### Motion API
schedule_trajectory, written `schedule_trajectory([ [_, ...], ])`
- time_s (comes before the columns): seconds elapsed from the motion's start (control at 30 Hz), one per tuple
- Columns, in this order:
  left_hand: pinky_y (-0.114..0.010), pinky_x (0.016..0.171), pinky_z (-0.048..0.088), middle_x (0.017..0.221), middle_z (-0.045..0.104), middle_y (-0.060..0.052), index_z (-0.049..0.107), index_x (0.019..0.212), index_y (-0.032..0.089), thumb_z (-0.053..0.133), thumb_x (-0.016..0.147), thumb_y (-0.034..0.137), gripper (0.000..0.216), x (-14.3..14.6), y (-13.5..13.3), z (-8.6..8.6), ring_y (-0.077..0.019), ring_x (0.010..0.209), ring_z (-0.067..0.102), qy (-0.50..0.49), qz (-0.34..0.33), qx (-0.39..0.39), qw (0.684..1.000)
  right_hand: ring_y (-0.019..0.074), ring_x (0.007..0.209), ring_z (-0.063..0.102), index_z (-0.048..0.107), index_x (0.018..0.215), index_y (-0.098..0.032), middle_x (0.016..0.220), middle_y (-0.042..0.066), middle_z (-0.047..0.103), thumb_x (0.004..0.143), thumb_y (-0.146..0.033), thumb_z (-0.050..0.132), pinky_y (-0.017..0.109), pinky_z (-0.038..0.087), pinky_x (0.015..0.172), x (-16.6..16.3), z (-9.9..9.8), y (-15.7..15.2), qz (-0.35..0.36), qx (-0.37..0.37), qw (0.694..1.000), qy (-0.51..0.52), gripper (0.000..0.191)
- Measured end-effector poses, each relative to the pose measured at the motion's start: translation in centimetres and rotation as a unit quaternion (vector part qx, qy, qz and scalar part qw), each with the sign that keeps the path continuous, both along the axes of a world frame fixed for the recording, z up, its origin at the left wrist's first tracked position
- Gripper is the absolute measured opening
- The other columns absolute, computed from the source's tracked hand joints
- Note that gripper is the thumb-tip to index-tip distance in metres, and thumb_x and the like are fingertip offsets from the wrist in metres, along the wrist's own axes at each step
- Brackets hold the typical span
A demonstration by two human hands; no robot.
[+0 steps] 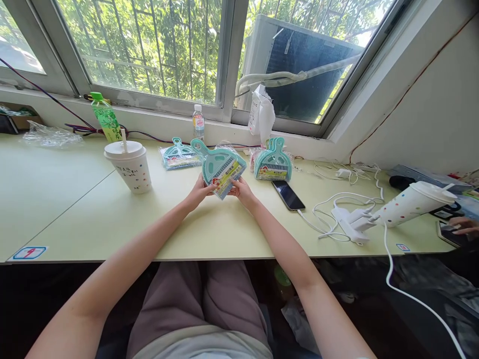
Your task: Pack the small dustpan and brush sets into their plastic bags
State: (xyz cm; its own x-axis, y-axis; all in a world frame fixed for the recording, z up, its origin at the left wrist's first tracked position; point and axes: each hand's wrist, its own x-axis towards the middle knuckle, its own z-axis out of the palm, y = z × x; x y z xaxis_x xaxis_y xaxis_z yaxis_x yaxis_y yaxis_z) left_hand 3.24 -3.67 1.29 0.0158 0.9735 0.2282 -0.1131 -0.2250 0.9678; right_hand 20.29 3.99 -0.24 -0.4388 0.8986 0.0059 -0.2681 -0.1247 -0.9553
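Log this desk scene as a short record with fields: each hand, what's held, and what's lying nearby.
left hand: grips the lower left edge of the packaged dustpan set
right hand: grips its lower right edge
held item: teal, tilted, handle pointing up-left
behind it: left spare dustpan set and right spare dustpan set on the desk
left of hands: lidded paper cup with straw
right of hands: smartphone, screen up, cable attached
far right: another person's hand

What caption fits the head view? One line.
Left hand and right hand hold a wrapped teal plastic dustpan set at a pale green desk.
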Motion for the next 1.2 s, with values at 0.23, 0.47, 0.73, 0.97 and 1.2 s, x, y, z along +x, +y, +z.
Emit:
schedule_trajectory([
  [0.23,-0.049,0.088,0.051,0.12,0.06,-0.008,0.044,0.12,0.023,0.075,0.065,0.038,0.065,-0.1,0.1,0.0,-0.0277,0.107,0.059,-0.005,0.001,-0.011,1.0,0.0184,0.071,0.07,0.049,0.109,-0.024,0.098,0.002,0.07,0.08,-0.033,0.064,0.043,0.06,0.077,-0.1,-0.1,-0.1,0.0,-0.007,1.0,0.001,0.034],
  [0.47,-0.048,0.086,0.052,0.118,0.061,-0.008,0.042,0.123,0.023,0.075,0.065,0.035,0.068,-0.2,-0.1,0.3,-0.0275,0.105,0.061,-0.017,0.011,-0.013,1.0,0.021,0.084,0.071,0.047,0.111,-0.024,0.104,0.003,0.07,0.073,-0.033,0.073,0.043,0.06,0.08,-0.2,0.3,-0.9,0.019,0.035,0.999,0.017,0.047],
  [0.73,-0.05,0.087,0.052,0.117,0.061,-0.009,0.044,0.119,0.021,0.076,0.064,0.034,0.064,0.0,-0.2,0.2,-0.0293,0.107,0.061,-0.017,0.019,-0.017,1.0,0.0222,0.089,0.071,0.05,0.105,-0.024,0.102,0.002,0.071,0.068,-0.03,0.078,0.044,0.06,0.082,-0.3,0.2,-1.1,0.007,0.034,0.999,0.022,0.047],
  [0.97,-0.052,0.084,0.055,0.121,0.061,-0.009,0.043,0.121,0.022,0.075,0.066,0.035,0.065,-0.1,-0.3,0.8,-0.0298,0.106,0.062,-0.001,0.025,-0.019,1.0,0.0234,0.092,0.07,0.05,0.105,-0.023,0.101,0.004,0.071,0.069,-0.03,0.078,0.044,0.06,0.082,-0.4,0.1,-1.1,0.003,0.032,0.999,0.034,0.046],
  [1.2,-0.051,0.087,0.053,0.128,0.059,-0.013,0.046,0.13,0.029,0.076,0.071,0.038,0.067,2.1,-1.5,-0.6,-0.0322,0.109,0.063,-0.005,-0.184,-0.115,0.976,0.024,0.105,0.066,0.047,0.109,-0.024,0.108,0.006,0.068,0.073,-0.031,0.073,0.04,0.06,0.084,-0.8,0.7,-1.7,-0.099,0.049,0.992,0.066,0.045],
])
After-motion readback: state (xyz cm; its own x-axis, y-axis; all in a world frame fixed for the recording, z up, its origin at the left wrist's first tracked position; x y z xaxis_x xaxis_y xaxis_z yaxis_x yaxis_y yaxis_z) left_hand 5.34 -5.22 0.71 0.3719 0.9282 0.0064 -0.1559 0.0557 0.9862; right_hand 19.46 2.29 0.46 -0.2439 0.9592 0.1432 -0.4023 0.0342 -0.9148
